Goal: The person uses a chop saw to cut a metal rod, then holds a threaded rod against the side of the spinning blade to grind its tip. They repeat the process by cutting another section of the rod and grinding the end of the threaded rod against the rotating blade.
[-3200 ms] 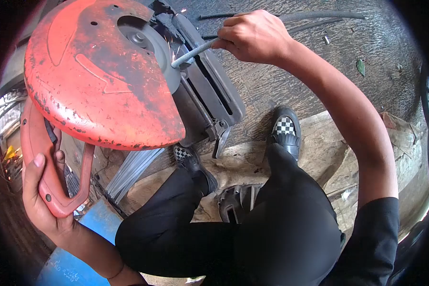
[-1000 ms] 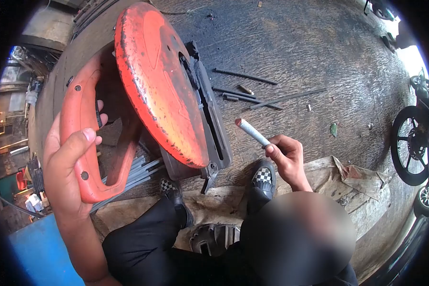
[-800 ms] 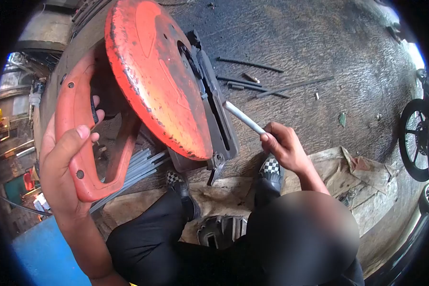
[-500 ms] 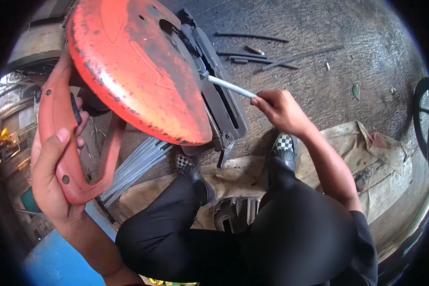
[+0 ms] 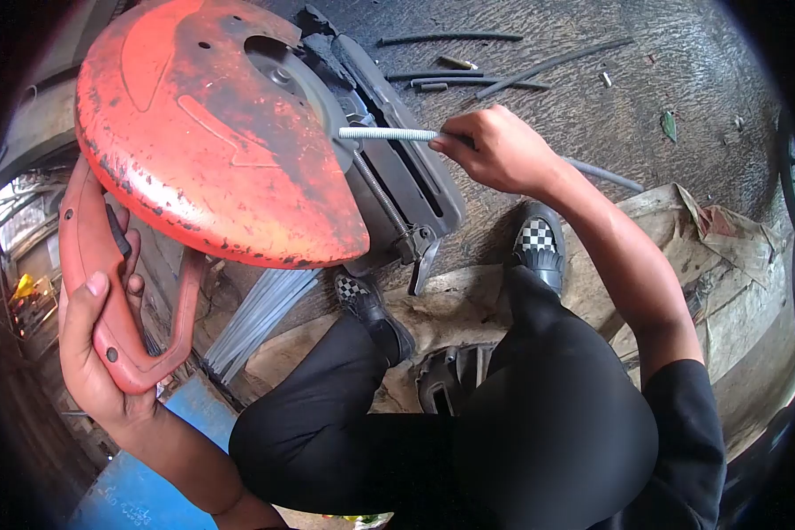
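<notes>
My left hand (image 5: 106,344) is wrapped round the red handle (image 5: 106,291) of a cut-off saw, fingers near its dark trigger. The saw's worn red blade guard (image 5: 212,150) fills the upper left. Pinched in my right hand (image 5: 503,155) is a grey threaded rod (image 5: 389,134); its free end points left, close to the blade beside the guard. A length of rod also shows beyond my right wrist. Below the guard lies the saw's dark base (image 5: 415,177), with a clamp screw (image 5: 380,194) along it.
Several dark rods (image 5: 450,39) and short pieces lie on the floor at the top. A bundle of grey rods (image 5: 261,318) is left of my shoes. A dirty cloth (image 5: 724,238) spreads at the right. A blue surface (image 5: 159,468) is at the lower left.
The rod in my right hand has moved up and left and now lies nearly level. Its end is away from the clamp area. The guard appears further left in view.
</notes>
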Demonstrator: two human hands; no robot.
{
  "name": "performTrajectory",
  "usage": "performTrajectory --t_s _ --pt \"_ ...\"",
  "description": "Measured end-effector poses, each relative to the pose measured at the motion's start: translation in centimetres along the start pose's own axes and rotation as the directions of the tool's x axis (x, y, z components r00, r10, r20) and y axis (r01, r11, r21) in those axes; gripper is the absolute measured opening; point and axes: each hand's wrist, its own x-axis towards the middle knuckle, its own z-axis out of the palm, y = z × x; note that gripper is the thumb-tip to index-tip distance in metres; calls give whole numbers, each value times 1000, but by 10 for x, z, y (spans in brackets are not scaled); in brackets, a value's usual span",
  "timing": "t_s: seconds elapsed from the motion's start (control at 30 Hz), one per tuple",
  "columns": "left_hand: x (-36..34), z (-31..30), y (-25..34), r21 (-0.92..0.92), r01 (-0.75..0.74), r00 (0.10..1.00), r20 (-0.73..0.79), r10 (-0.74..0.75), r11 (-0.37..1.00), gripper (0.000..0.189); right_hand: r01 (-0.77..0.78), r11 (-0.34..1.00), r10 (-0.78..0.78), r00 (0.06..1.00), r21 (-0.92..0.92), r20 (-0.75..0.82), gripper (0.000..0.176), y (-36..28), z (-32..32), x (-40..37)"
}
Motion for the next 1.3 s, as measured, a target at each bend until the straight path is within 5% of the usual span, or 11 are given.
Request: performTrajectory --t_s 0.2,0.27,0.7,0.93,1.07,1.17,1.3 --pt "2 -9 -1 21 35 999 13 -35 999 56 -36 980 49 997 -193 64 27 -2 -2 5" --pt "2 -10 -1 22 42 999 7 -42 999 56 116 964 -130 991 -238 -42 25 7 4 7" --pt "2 -9 1 32 51 998 19 -52 998 41 231 832 -308 949 -504 -74 18 11 -3 26" --pt "2 -7 -1 4 25 999 -26 -25 1000 45 440 685 -520 854 -581 33 14 16 -27 50" --pt "2 -7 0 0 41 999 -24 -41 999 47 557 651 -586 800 -516 125 18 14 -39 52" --pt "0 -5 -1 14 6 1000 -16 -6 1000 49 555 761 -517 831 -335 204 19 17 -49 31" --pt "0 5 -1 36 -81 994 79 78 996 52 238 970 -224 954 -47 197 37 18 -60 -7"
